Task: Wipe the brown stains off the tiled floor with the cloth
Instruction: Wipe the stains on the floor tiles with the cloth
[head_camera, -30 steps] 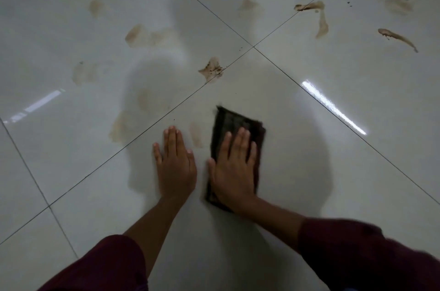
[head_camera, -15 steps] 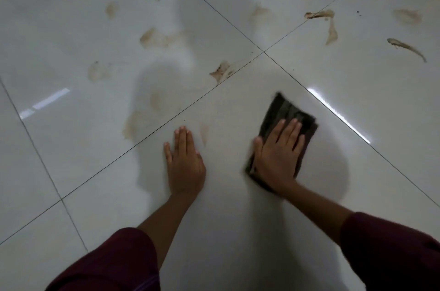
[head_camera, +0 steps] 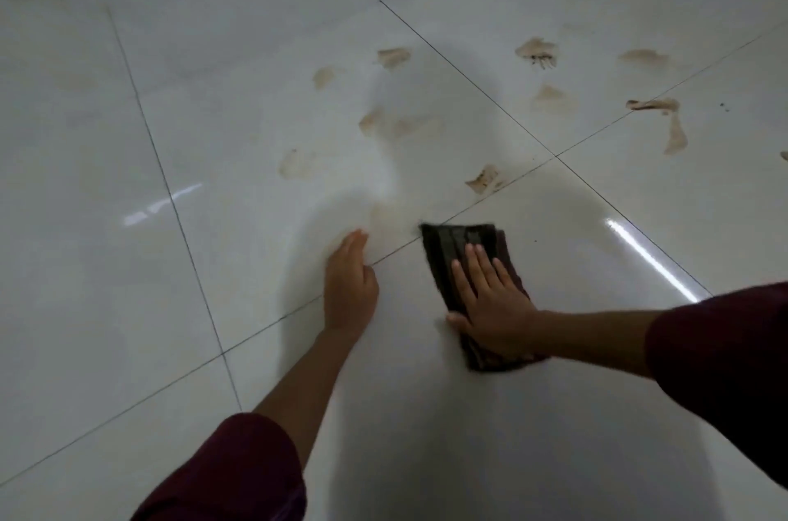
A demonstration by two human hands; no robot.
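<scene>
Cloth (head_camera: 458, 249), dark and folded into a long rectangle with a striped weave, lies flat on the glossy pale tiled floor (head_camera: 213, 115), its far corner touching a thin grey grout line. The right hand (head_camera: 490, 298) presses on it with the palm down and the fingers spread wide, so the hand holds the cloth against the tile and does not grip it. The left hand (head_camera: 347, 286) rests on the floor just beside the cloth, open and flat, fingers together, and it lies across the same grout line. Both sleeves are dark maroon. Brown stains (head_camera: 486, 179) are scattered beyond the hands; they are irregular, some faint and smeared, some darker with streaks, and the nearest dark one is a little past the cloth. Compared with half a second ago, the cloth has moved back toward the left hand and further forward, up to the grout line, and the left hand has also shifted forward.
</scene>
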